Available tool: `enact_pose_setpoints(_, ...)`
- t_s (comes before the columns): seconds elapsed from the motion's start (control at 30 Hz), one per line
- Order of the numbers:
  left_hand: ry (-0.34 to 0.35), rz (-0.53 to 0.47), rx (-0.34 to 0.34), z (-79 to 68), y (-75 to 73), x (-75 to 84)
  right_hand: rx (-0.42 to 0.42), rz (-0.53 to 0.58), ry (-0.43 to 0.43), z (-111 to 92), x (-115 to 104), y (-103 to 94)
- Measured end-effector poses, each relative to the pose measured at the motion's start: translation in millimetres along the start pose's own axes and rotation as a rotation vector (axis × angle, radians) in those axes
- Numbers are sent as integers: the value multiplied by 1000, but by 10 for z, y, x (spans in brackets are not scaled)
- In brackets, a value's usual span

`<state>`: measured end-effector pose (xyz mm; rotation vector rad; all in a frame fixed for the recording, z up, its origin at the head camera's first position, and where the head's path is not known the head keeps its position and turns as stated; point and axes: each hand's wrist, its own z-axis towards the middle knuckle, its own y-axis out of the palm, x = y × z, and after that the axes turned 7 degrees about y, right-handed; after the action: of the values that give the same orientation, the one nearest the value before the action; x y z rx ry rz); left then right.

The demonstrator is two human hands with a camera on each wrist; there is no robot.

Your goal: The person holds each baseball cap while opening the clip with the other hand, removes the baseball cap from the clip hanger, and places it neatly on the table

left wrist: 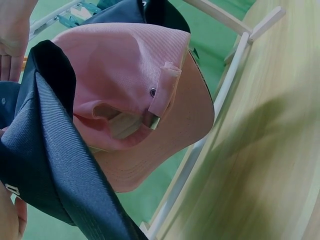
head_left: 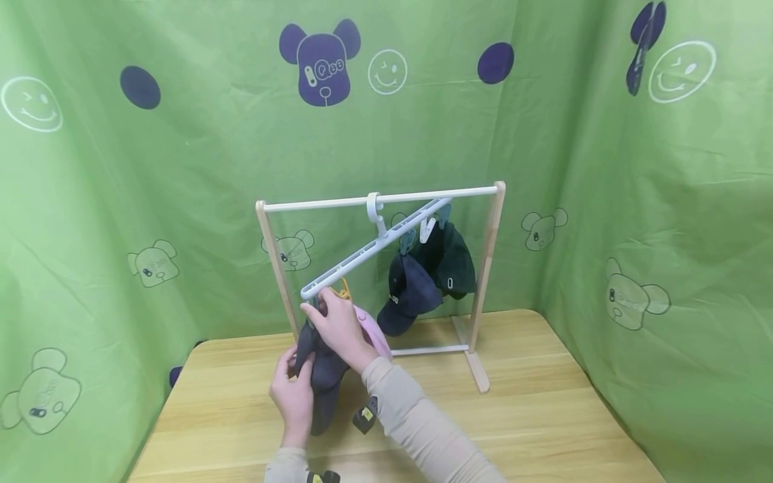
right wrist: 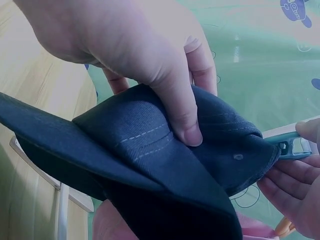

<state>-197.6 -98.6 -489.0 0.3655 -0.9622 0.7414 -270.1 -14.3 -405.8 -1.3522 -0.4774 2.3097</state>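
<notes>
I have the left hand [head_left: 292,396] gripping the dark cap [head_left: 329,382] beneath the low end of the tilted hanger [head_left: 362,255], and the right hand [head_left: 343,330] pinching the teal clip [right wrist: 290,138] at the cap's edge. I judge this the clipping step; next calls for checking the clip's bite before letting go.

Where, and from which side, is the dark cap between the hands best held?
Probably by the folded fabric of the cap, between clip and brim, pinched from the person's left. The right hand pinches the clip, and the brim hangs low, so this middle stretch looks the handiest grip for the left hand.
</notes>
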Motion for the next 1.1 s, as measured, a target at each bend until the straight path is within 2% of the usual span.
enact_pose_setpoints(0.43,16,-26,-14,-32,-33,101,-19,-15,13,-4,6,-10)
enact_pose_setpoints(1.1,44,-40,-12,-58,-44,89,-22,-25,18,-10,2,-17)
